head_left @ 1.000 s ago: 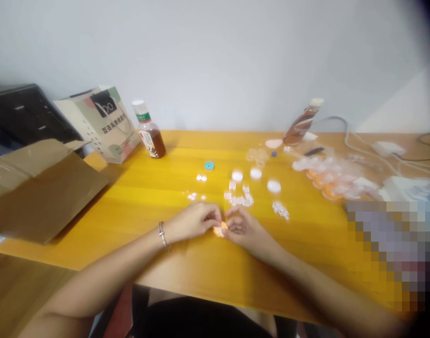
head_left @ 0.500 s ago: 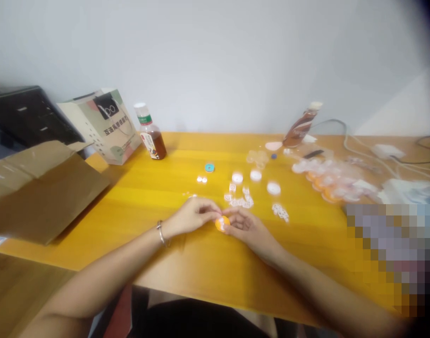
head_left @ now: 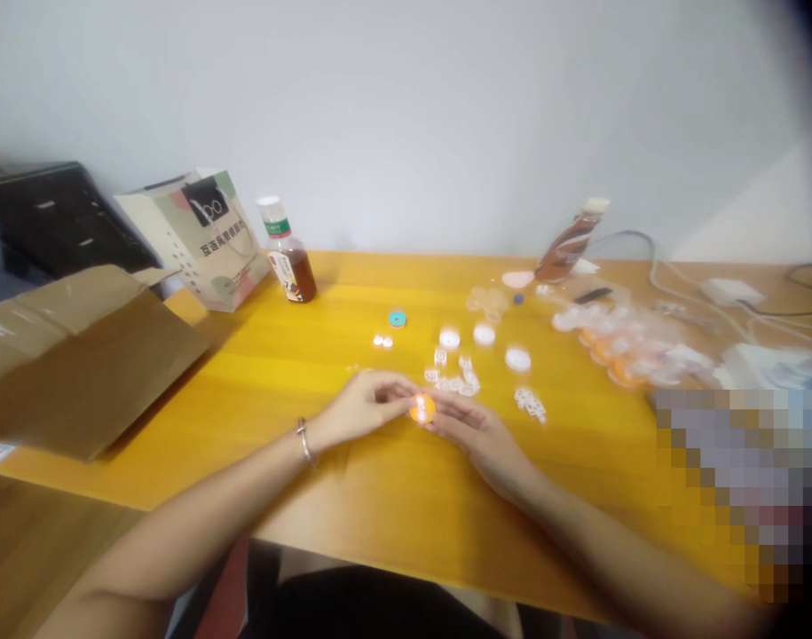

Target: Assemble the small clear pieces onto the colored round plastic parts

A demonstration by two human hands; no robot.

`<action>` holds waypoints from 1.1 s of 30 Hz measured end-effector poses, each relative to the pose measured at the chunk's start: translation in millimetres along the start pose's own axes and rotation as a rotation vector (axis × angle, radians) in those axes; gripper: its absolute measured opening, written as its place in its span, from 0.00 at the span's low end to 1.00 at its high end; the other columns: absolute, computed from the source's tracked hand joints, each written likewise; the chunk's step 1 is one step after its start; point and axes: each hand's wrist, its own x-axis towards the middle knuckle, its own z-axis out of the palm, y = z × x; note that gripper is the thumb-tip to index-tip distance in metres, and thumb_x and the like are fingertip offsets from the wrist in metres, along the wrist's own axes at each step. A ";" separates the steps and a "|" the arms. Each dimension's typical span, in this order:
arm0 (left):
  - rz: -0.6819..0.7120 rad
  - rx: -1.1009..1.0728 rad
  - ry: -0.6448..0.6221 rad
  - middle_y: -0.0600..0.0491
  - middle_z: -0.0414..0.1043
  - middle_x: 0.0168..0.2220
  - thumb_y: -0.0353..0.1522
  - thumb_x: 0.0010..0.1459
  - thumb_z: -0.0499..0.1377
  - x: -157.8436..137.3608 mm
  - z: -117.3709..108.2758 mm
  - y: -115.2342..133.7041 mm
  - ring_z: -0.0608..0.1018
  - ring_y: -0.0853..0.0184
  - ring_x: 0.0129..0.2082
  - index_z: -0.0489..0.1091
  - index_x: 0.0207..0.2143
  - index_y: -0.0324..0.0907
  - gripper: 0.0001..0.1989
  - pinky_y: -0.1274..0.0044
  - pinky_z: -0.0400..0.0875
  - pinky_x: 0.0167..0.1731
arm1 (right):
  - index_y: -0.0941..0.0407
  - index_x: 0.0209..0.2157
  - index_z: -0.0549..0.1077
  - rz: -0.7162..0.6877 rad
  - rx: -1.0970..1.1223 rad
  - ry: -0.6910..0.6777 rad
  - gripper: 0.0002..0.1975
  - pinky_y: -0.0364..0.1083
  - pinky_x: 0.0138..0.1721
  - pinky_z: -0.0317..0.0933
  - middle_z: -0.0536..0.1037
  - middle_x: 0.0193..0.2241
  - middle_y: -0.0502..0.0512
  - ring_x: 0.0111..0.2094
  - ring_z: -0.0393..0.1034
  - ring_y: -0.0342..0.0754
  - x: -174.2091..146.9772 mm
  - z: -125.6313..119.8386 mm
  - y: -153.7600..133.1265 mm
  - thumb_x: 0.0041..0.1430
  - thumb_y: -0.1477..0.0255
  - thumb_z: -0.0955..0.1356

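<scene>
Between my two hands is a small round orange disc with white marks on its face. The fingertips of my left hand pinch its left edge. My right hand grips the opposite edge with thumb and fingers. Just beyond my fingers lies a cluster of small white printed pieces. Farther off are white round discs, a teal disc and two tiny white rounds. A heap of small white pieces lies to the right of my right hand.
An open cardboard box and a paper bag occupy the left side. Two drink bottles, one upright and one leaning, stand near the wall. Blurred orange and white pieces and cables spread over the right side.
The orange disc has risen slightly and its marked face shows more fully. My right hand's fingers have straightened and drawn together along its far side.
</scene>
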 end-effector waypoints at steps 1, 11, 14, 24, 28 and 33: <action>0.011 0.015 0.004 0.49 0.74 0.34 0.36 0.54 0.55 -0.4 1.0 -0.1 0.75 0.71 0.32 0.69 0.37 0.37 0.12 0.78 0.69 0.34 | 0.51 0.39 0.72 -0.001 0.014 0.009 0.14 0.50 0.48 0.58 0.76 0.38 0.51 0.41 0.68 0.47 -0.1 0.2 0.4 0.47 0.68 0.69; 0.355 0.742 -0.019 0.51 0.71 0.34 0.32 0.59 0.50 -9.2 7.0 6.3 0.73 0.71 0.33 0.66 0.40 0.40 0.10 0.78 0.68 0.34 | 0.54 0.38 0.72 0.005 -0.170 0.027 0.16 0.50 0.46 0.60 0.76 0.33 0.52 0.37 0.70 0.46 0.3 2.0 2.2 0.46 0.66 0.69; 0.442 1.014 -0.084 0.52 0.69 0.30 0.30 0.59 0.49 -9.6 6.0 10.2 0.72 0.71 0.29 0.67 0.36 0.39 0.08 0.79 0.67 0.28 | 0.54 0.38 0.71 -0.010 -0.218 0.006 0.16 0.50 0.44 0.62 0.76 0.30 0.51 0.34 0.70 0.46 0.7 2.2 5.3 0.46 0.65 0.69; 0.798 1.281 -0.220 0.49 0.70 0.29 0.27 0.61 0.44 -5.6 -5.6 6.9 0.71 0.71 0.24 0.66 0.34 0.35 0.12 0.77 0.67 0.24 | 0.55 0.39 0.66 -0.004 -0.286 -0.034 0.17 0.47 0.38 0.62 0.73 0.25 0.48 0.30 0.70 0.44 2.4 -1.3 7.6 0.45 0.67 0.69; 0.819 1.235 -0.230 0.49 0.70 0.29 0.26 0.60 0.44 -5.5 -8.3 0.9 0.71 0.71 0.25 0.66 0.37 0.36 0.11 0.77 0.67 0.24 | 0.54 0.38 0.64 0.028 -0.278 -0.019 0.18 0.48 0.39 0.61 0.74 0.25 0.48 0.32 0.70 0.45 0.4 -1.8 2.7 0.44 0.66 0.69; 0.827 1.182 -0.221 0.47 0.71 0.31 0.25 0.60 0.43 -4.9 -10.2 1.6 0.71 0.70 0.27 0.66 0.39 0.36 0.13 0.77 0.67 0.26 | 0.55 0.32 0.66 0.063 -0.256 -0.041 0.14 0.48 0.41 0.61 0.74 0.28 0.50 0.33 0.70 0.44 -1.6 0.1 -3.3 0.43 0.65 0.70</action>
